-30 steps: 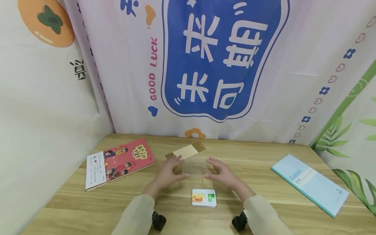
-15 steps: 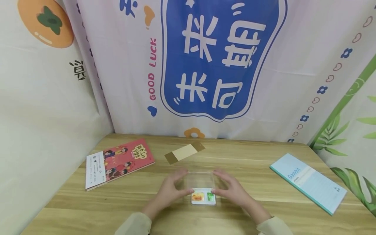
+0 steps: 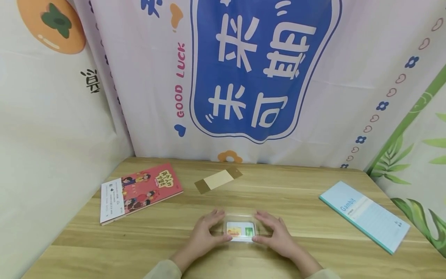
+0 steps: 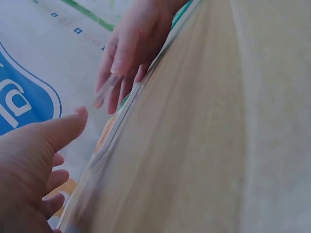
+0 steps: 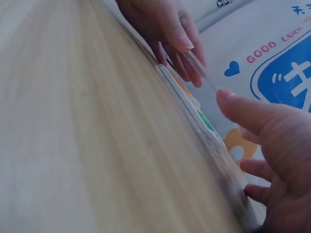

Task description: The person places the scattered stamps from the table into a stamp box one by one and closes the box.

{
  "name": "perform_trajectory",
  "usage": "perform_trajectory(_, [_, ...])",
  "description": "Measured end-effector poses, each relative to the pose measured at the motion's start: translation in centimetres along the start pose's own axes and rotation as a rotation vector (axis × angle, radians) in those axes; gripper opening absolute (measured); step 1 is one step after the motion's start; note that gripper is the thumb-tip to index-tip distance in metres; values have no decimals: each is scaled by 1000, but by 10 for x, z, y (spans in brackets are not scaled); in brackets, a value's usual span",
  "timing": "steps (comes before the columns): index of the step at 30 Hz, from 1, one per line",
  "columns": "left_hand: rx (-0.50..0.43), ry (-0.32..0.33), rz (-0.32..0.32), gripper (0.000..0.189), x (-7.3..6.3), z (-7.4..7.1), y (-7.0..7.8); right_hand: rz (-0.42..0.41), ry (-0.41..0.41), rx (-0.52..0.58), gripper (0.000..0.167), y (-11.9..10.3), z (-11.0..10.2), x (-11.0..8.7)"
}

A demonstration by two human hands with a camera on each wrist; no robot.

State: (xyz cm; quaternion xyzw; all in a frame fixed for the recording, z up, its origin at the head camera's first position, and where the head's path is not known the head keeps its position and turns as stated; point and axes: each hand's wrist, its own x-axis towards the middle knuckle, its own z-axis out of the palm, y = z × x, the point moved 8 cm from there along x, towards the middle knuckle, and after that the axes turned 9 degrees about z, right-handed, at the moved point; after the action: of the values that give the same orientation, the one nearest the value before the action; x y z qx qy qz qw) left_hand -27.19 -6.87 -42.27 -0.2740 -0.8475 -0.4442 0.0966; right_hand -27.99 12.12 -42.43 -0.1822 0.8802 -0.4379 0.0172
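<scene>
A clear plastic cover (image 3: 240, 214) hangs between my two hands, low over a small white stack of cards (image 3: 242, 231) on the table. The top card carries an orange-yellow picture and a green one. My left hand (image 3: 205, 231) holds the cover's left side, thumb at the near edge and fingers toward the far edge. On the opposite side my right hand (image 3: 277, 232) grips it the same way. In the right wrist view, the cover's thin transparent edge (image 5: 201, 70) runs between the two thumbs, above the cards (image 5: 187, 97).
A red illustrated book (image 3: 141, 193) lies at the left of the wooden table (image 3: 296, 193). At the right is a light-blue "Gambit" notepad (image 3: 364, 217). A brown and cream strip (image 3: 218, 180) lies behind the hands. A printed cloth (image 3: 313, 135) hangs along the back.
Both hands have brought the clear cover toward the body, from in front of the brown and cream strip to over the card stack. The cards have stayed in place.
</scene>
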Motion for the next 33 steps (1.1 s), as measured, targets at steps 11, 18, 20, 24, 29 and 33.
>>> perform_trajectory(11, [102, -22, 20, 70, -1, 3, -1, 13, 4, -56, 63, 5, 3, 0])
perform_trajectory(18, [167, -57, -13, 68, -3, 6, -4, -20, 23, -128, 62, 6, 4, -1])
perform_trajectory(20, [183, -71, -21, 68, -4, 7, -4, -30, 22, -151, 61, 6, 5, -2])
perform_trajectory(24, [217, -89, -23, 69, -4, 8, -3, -41, 25, -180, 60, 4, 6, -1])
perform_trajectory(29, [250, -105, -24, 68, -4, 8, -3, -42, 25, -187, 60, 2, 6, 0])
perform_trajectory(33, [259, -107, -24, 68, -4, 8, -3, -35, 18, -176, 60, 2, 6, -1])
